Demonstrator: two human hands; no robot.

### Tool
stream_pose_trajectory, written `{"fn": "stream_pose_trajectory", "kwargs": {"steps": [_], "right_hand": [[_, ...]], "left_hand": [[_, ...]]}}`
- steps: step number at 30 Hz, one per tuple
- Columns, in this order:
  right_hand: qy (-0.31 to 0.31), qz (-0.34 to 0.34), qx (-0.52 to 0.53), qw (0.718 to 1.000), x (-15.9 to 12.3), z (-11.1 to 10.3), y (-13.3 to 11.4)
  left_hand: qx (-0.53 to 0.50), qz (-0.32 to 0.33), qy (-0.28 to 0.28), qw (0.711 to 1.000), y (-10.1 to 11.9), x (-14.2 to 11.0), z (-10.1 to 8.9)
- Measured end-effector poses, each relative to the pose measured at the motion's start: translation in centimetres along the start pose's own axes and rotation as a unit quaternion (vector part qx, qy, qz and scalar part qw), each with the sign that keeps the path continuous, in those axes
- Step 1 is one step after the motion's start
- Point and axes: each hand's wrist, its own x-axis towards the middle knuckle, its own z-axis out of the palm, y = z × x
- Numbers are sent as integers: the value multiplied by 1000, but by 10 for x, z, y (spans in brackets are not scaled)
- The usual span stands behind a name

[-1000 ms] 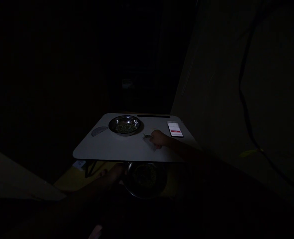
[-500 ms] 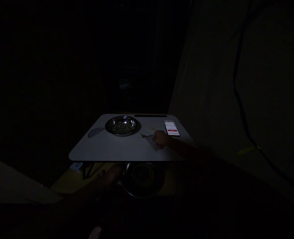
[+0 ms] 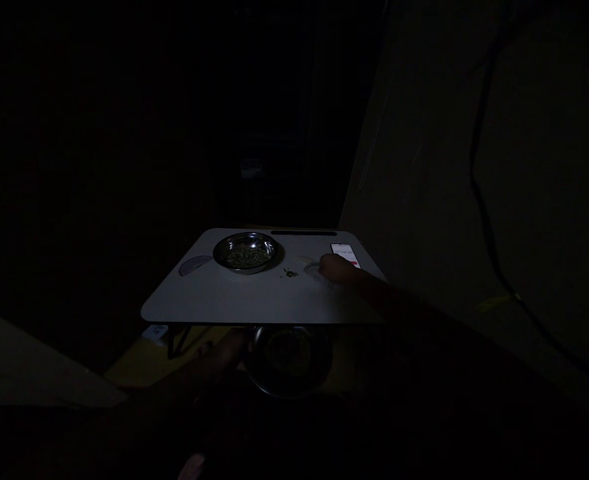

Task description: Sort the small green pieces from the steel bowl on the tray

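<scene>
The picture is very dark. My right hand [image 3: 337, 269] is closed over the right part of the white table, by the phone. It pinches the edge of a pale half-round piece with markings, like a protractor [image 3: 318, 272]. Left of it lies a small heap of crumbs [image 3: 290, 273]. Below the front edge, my left hand [image 3: 232, 348] grips the left side of a metal bowl [image 3: 294, 389], its fingers partly lost in shadow. Greenish bits line that bowl. On the table stands a shiny steel bowl [image 3: 274, 248] holding small pale-green pieces.
The white table [image 3: 214, 303] has a dark slot [image 3: 303, 233] at its far edge. A lit phone [image 3: 344, 252] lies at its right. Another half-round marked shape [image 3: 194, 265] is at the left. A cable [image 3: 482, 200] hangs along the right wall.
My right hand has moved right and away from me with the half-round piece, leaving the crumbs and partly covering the phone. My left hand still grips the lower bowl.
</scene>
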Motion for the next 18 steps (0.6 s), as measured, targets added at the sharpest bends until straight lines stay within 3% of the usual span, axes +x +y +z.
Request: {"fn": "stream_pose_trajectory", "kwargs": {"steps": [7,18], "right_hand": [[39,-13,-52,998,1,-3,-5],[61,-9,-81,995,15,-5,-8]], "left_hand": [[6,-11,-9,1000,-1,0,-1],[14,-29,25,999,-10,8,-3]]}}
